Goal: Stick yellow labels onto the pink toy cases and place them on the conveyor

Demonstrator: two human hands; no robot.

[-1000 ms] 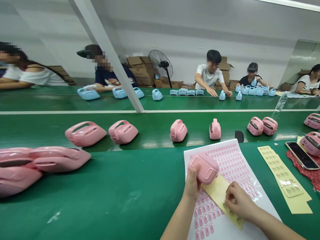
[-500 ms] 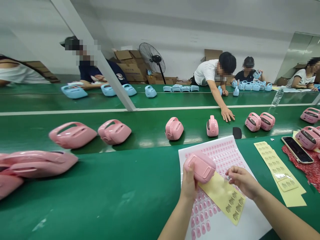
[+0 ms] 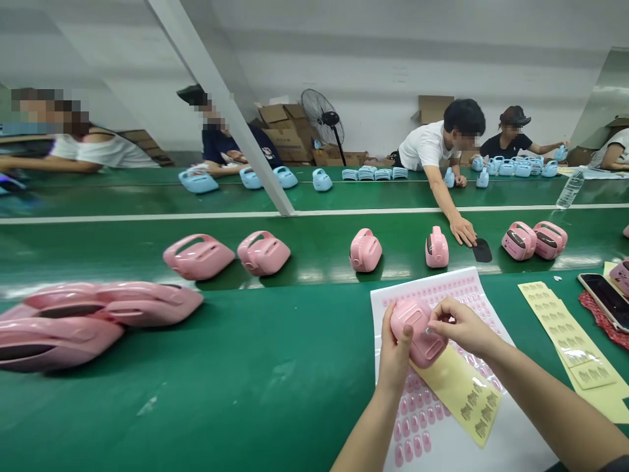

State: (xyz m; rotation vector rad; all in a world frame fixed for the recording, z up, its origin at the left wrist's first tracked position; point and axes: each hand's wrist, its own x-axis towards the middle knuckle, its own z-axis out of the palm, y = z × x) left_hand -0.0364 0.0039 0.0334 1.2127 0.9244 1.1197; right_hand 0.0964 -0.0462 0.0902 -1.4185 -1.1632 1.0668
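My left hand [image 3: 394, 367] grips a pink plastic device [image 3: 411, 320] with rounded corners, its flat face turned up toward me. Against that face, my right hand [image 3: 459, 323] pinches a small clear sticker [image 3: 427, 330], mostly hidden by the fingertips. Under both hands lies a yellow backing sheet [image 3: 449, 377] with several dark-printed stickers left at its lower end. It rests on a large white sheet [image 3: 515, 432] covered in rows of pink oval stickers.
More pink handled devices [image 3: 366, 250] stand along the green line, and several lie at left [image 3: 152, 305]. At right are yellow sticker strips [image 3: 565, 328] and a phone [image 3: 604, 298]. A co-worker's hand [image 3: 462, 231] reaches a black pad [image 3: 482, 250]. A slanted post [image 3: 230, 111] crosses the view.
My right hand has come left and up from beside the pink device onto its face. The device is turned in my left hand. My view has shifted left; the co-worker's hand now touches the black pad.
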